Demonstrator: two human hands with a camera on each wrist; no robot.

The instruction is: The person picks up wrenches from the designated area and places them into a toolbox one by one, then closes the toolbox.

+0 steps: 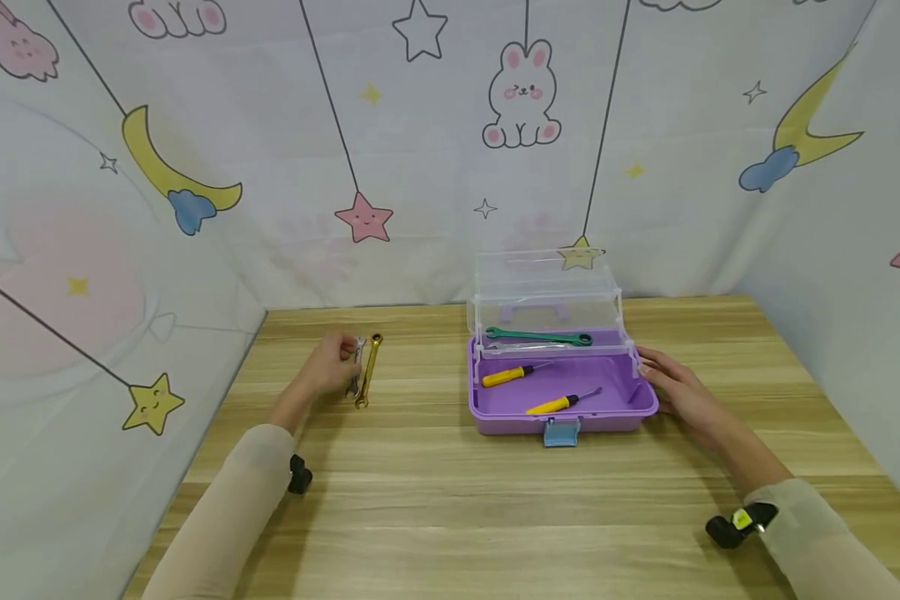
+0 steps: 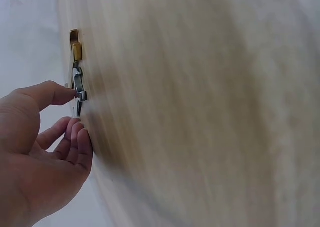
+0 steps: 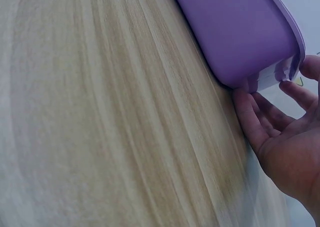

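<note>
Obscuring the silver wrench [image 1: 358, 353] partly, the left hand [image 1: 330, 365] leaves any grip unclear; the relaxed right hand [image 1: 682, 397] touches the toolbox [image 1: 510, 424].

To the left of the purple toolbox [image 1: 510, 426] and nearer the wearer, the long left sleeve [image 1: 221, 521] is pale cream, ending in a greyer, sheer-looking left band [image 1: 261, 450] short of the bare left hand [image 1: 328, 367]. A small, knobbly black left wrist camera [image 1: 298, 475] juts from its toolbox-facing edge. Right of the toolbox and nearer, the right sleeve [image 1: 843, 554] matches, with a similar right band [image 1: 793, 504]; its black right wrist camera [image 1: 727, 532], rounded at one end, bears a bright yellow-green patch [image 1: 742, 519].
</note>
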